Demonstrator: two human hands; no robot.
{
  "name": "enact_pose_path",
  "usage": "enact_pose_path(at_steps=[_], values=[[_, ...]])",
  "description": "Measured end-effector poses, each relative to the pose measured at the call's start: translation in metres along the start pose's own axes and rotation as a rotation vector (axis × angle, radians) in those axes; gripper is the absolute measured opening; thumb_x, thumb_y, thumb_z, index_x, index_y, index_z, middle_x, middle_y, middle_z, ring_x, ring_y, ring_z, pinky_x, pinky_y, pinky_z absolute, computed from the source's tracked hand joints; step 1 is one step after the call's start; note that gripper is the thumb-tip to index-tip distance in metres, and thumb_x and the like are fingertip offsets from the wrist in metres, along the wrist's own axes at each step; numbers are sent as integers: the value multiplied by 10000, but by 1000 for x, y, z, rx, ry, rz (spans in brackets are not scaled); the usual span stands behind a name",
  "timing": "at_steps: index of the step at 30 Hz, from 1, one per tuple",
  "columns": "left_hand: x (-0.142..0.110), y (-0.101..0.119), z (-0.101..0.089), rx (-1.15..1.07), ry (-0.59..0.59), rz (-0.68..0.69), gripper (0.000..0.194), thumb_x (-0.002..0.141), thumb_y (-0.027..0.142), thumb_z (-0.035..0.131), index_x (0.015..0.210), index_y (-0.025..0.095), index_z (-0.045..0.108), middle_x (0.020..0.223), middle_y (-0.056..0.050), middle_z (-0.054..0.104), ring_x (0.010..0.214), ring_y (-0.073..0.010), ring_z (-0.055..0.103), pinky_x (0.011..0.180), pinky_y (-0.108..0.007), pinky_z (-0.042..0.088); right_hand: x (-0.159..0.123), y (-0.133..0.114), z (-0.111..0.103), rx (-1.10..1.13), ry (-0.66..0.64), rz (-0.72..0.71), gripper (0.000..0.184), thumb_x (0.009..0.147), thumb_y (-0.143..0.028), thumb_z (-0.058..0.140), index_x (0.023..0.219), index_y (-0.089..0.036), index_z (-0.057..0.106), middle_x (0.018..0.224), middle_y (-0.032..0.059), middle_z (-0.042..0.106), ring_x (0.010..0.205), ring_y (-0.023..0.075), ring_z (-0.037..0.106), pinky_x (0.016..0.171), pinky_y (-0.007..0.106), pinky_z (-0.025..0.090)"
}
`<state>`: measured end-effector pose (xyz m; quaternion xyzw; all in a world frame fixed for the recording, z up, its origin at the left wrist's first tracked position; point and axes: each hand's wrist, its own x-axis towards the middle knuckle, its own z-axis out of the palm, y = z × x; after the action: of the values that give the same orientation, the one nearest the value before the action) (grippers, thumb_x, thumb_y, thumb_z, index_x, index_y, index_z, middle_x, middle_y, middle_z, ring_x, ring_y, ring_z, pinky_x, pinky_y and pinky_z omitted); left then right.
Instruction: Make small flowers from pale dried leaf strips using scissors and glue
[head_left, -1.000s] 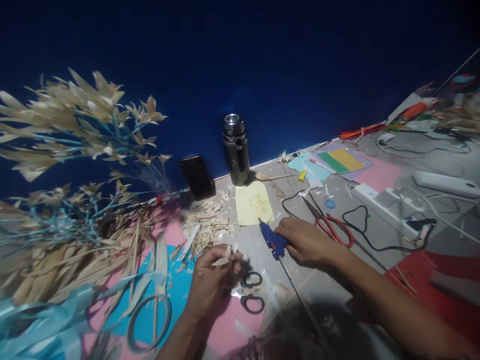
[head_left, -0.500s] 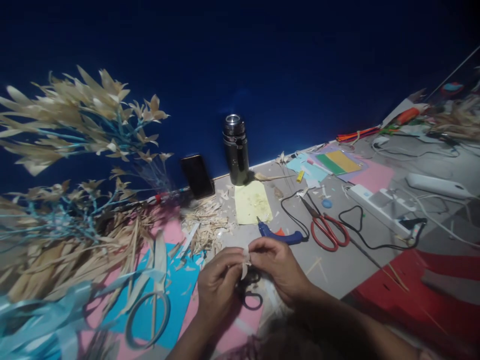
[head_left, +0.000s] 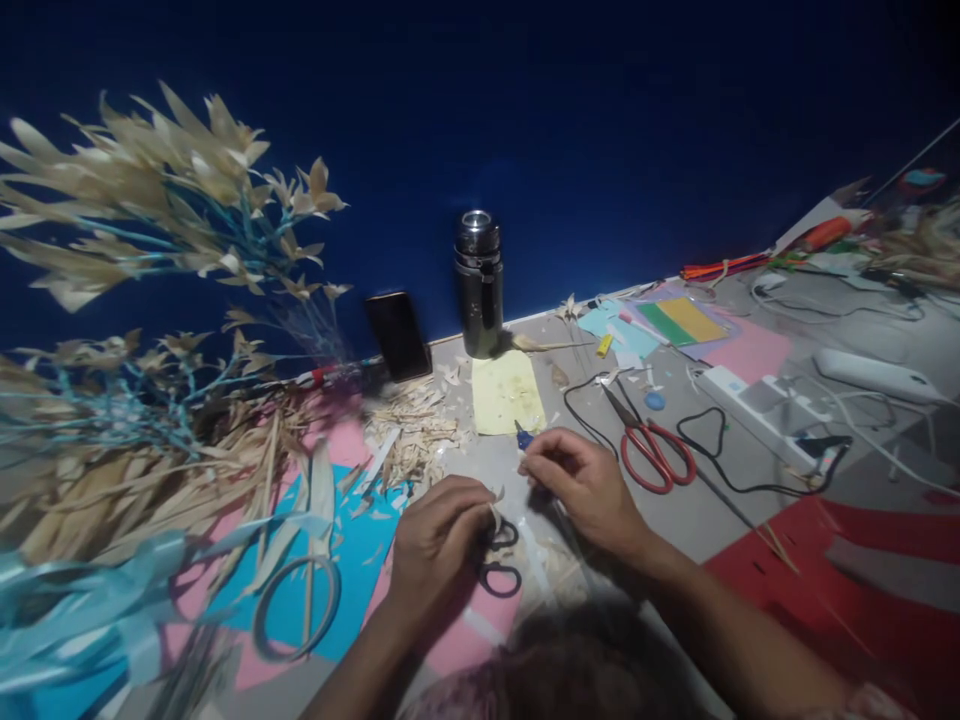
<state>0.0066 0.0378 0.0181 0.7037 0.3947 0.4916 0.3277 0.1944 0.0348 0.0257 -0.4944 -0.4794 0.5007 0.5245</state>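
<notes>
My left hand (head_left: 439,545) pinches a small pale dried-leaf piece (head_left: 496,517) between thumb and fingers, just above a pair of black scissors (head_left: 501,568) lying on pink paper. Close beside it, my right hand (head_left: 585,487) rests with curled fingers over the blue glue gun (head_left: 523,437). Only the gun's nozzle shows past the fingertips. The two hands are a small gap apart.
Red scissors (head_left: 654,455) and a black cord (head_left: 712,440) lie right of my right hand. Behind stand a metal flask (head_left: 480,285), a phone (head_left: 397,335) and yellow paper (head_left: 508,392). Leaf scraps (head_left: 412,435), leafy blue-stemmed branches (head_left: 150,230) and a tape ring (head_left: 294,610) fill the left; a power strip (head_left: 757,400) lies right.
My right hand left the glue gun, joined the left hand on the leaf piece, then moved back over the gun. The left hand kept the leaf piece and sank toward the black scissors.
</notes>
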Motion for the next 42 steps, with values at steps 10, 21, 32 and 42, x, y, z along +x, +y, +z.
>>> enact_pose_path(at_steps=[10, 21, 32, 42], values=[[3, -11, -12, 258, -170, 301, 112, 929, 173, 648, 911, 198, 756, 763, -52, 783, 695, -182, 725, 648, -276, 553, 3, -27, -31, -799, -344, -882, 146, 984, -113, 527, 1008, -174, 657, 843, 90, 715, 772, 204, 621, 729, 339, 490], [-1, -4, -15, 46, -390, 75, 190, 961, 124, 572, 961, 181, 753, 841, -61, 750, 765, -161, 696, 693, -252, 526, 5, -20, -28, -650, -390, -595, 89, 954, -122, 585, 976, -165, 659, 869, 74, 725, 784, 179, 646, 718, 293, 503], [-2, -4, -17, -145, -339, -156, 243, 985, 208, 555, 948, 203, 795, 826, -68, 715, 755, -182, 678, 682, -282, 513, 2, -18, -25, -411, -213, -93, 69, 855, -232, 667, 876, -181, 707, 769, 18, 698, 680, 144, 598, 623, 253, 464], [0, -8, -16, -19, -303, 92, 205, 977, 196, 572, 921, 202, 769, 747, -57, 702, 699, -178, 655, 646, -281, 491, 2, -24, -17, -333, -243, -103, 86, 838, -173, 660, 914, -174, 703, 767, 10, 686, 676, 132, 594, 640, 250, 489]])
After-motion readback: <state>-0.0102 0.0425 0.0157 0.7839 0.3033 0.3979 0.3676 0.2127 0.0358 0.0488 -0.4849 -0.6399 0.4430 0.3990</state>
